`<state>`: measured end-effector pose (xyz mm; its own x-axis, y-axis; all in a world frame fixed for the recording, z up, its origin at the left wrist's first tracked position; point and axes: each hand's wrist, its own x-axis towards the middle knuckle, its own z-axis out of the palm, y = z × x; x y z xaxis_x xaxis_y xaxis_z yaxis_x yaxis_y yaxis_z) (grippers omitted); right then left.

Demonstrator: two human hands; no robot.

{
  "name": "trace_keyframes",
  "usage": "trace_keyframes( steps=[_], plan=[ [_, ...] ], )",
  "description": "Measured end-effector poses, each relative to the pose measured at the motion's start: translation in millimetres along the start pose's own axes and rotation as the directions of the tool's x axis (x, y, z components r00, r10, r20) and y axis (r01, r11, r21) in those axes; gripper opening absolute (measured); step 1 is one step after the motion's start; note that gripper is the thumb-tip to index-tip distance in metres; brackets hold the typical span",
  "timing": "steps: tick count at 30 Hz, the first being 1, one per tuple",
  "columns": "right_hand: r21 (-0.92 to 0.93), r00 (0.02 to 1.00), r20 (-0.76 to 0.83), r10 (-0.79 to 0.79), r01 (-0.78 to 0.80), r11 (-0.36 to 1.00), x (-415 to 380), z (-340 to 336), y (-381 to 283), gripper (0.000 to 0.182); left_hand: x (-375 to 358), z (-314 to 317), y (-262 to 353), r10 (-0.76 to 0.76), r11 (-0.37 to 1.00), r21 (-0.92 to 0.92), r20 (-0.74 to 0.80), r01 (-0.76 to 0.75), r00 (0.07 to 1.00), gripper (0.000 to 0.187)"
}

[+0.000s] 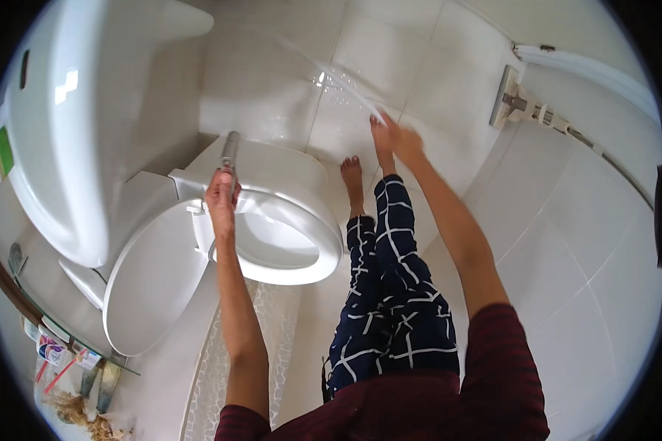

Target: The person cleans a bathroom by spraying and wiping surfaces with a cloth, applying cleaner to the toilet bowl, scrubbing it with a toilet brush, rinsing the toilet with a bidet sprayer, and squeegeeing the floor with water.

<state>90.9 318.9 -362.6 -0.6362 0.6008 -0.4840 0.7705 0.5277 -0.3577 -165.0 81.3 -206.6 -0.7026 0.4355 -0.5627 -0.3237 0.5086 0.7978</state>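
My left hand [222, 192] is closed around a silver tube-shaped handle [230, 149], which points away from me beside the toilet [331, 246]. The toilet's seat ring is down, and its lid [151, 283] is swung open to the left. Out over the floor tiles, my right hand [397, 138] is closed on the near end of a thin white hose [357, 97]. This hose runs up and left from my fingers and fades into blur; its far end cannot be made out. Wet glints show on the tiles under it.
A white basin [88, 147] stands at the left. A long-handled floor squeegee [518, 104] leans by the right wall. My bare feet [351, 176] are on the tiled floor [272, 81]. Bottles and brushes [66, 353] sit at lower left, near a pebble-patterned strip [213, 367].
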Motion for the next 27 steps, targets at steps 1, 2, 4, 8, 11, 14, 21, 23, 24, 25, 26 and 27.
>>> trace_keyframes(
  steps=[1, 2, 4, 8, 11, 14, 21, 23, 24, 25, 26, 27],
  plan=[
    [0.003, 0.967, 0.194, 0.166, -0.17, 0.985, -55.8, -13.6, 19.8, 0.048, -6.6, 7.8, 11.7, -0.007, 1.0, -0.015, -0.021, 0.006, 1.0, 0.034],
    [0.046, 0.977, 0.125, 0.171, -0.178, 0.983, -113.6, -3.6, 44.8, 0.047, -11.7, 7.4, 12.4, -0.014, 1.0, -0.022, -0.006, 0.014, 1.0, 0.035],
    [0.109, 0.966, 0.074, 0.247, -0.254, 0.961, -180.3, -34.1, 24.6, 0.042, -19.9, 1.7, 13.3, -0.027, 0.999, -0.021, 0.024, 0.027, 0.999, 0.035],
    [0.162, 0.978, -0.138, 0.159, -0.137, 0.977, -128.0, -61.1, -14.4, 0.037, -28.5, -0.3, 21.1, 0.012, 1.0, -0.026, 0.038, -0.011, 0.999, 0.04],
    [0.15, 0.952, -0.3, 0.064, -0.019, 0.989, 6.1, -51.7, -43.2, 0.036, -24.2, -4.1, 15.3, 0.073, 0.997, -0.032, 0.051, -0.072, 0.996, 0.04],
    [0.158, 0.955, -0.252, 0.158, -0.12, 0.98, 46.5, -11.3, -24.4, 0.037, -18.5, -7.0, 15.0, 0.048, 0.996, 0.068, 0.103, -0.055, 0.994, 0.056],
    [0.412, 0.927, -0.036, 0.372, -0.326, 0.851, -281.4, 18.6, 47.6, 0.041, -33.4, -11.9, 10.7, 0.075, 0.996, -0.047, 0.125, -0.07, 0.989, 0.065],
    [0.418, 0.918, -0.052, 0.392, -0.337, 0.844, -283.3, -22.9, 44.1, 0.039, -39.4, -8.6, 11.8, 0.085, 0.996, -0.043, 0.128, -0.08, 0.988, 0.067],
    [0.368, 0.921, -0.07, 0.384, -0.334, 0.868, -256.0, -37.8, 43.0, 0.038, -41.6, -6.8, 14.8, 0.088, 0.996, -0.035, 0.115, -0.084, 0.989, 0.068],
    [0.355, 0.935, -0.267, 0.235, -0.132, 0.926, -217.5, -32.8, 59.0, 0.037, -40.4, -5.0, 17.6, 0.098, 0.995, -0.029, 0.094, -0.096, 0.991, 0.069],
    [0.394, 0.923, -0.299, 0.241, -0.111, 0.912, -170.5, -35.3, 68.0, 0.036, -39.2, -4.4, 19.1, 0.151, 0.988, -0.036, 0.083, -0.148, 0.985, 0.069],
    [0.28, 0.926, -0.325, 0.192, -0.099, 0.955, -119.5, -51.5, 64.3, 0.035, -39.2, -3.8, 20.0, 0.194, 0.981, -0.038, 0.077, -0.191, 0.978, 0.069]
  ],
)
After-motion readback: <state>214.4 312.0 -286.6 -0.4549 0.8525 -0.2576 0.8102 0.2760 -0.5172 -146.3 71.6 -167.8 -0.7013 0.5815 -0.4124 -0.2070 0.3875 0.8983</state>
